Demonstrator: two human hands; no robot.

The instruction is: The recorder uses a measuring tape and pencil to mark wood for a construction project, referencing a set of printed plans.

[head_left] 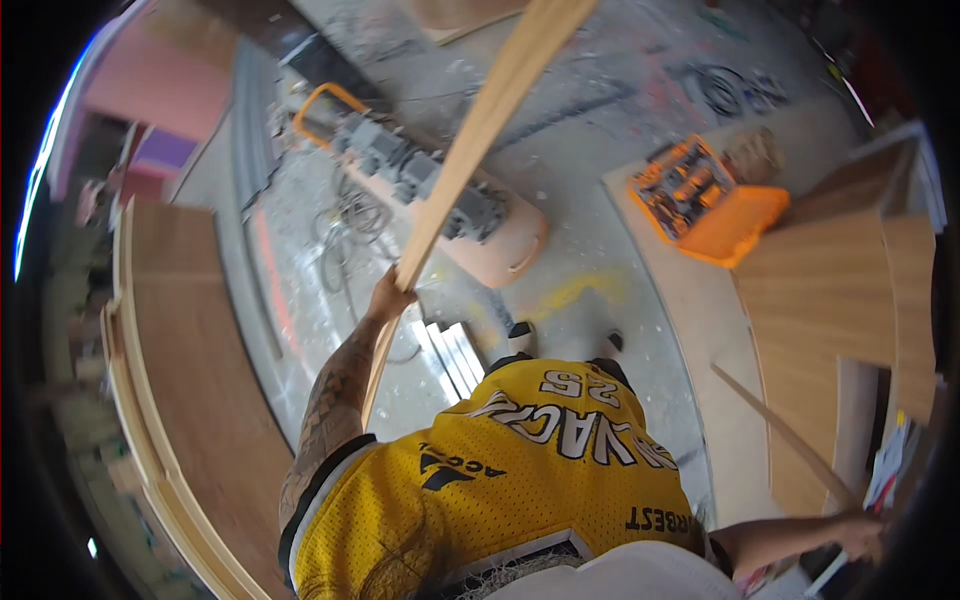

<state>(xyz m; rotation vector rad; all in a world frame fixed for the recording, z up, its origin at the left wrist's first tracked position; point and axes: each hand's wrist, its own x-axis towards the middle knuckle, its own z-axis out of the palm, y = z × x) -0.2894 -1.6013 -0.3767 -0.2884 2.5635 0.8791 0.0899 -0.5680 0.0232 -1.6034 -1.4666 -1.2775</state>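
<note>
My left hand (pixel 390 297) is closed around the edge of a long, pale wooden board (pixel 470 140). The board slants from beside my left forearm up to the far edge of the view. At the lower right, my right hand (pixel 860 535) is somewhat blurred, with its fingers closed at the near end of a thin wooden strip (pixel 785 428). That strip points up and to the left, in front of a wooden cabinet (pixel 820 300). Behind the board, and partly hidden by it, an air compressor (pixel 500 235) with a pale orange tank and grey motors stands on the floor.
An open orange tool case (pixel 735 225) with tools lies at the right on a flat sheet (pixel 655 255). Large wooden panels (pixel 180 300) stand along the left. Silver metal bars (pixel 455 355) lie by my feet. Coiled hoses (pixel 355 220) lie left of the compressor, cables (pixel 720 90) farther off.
</note>
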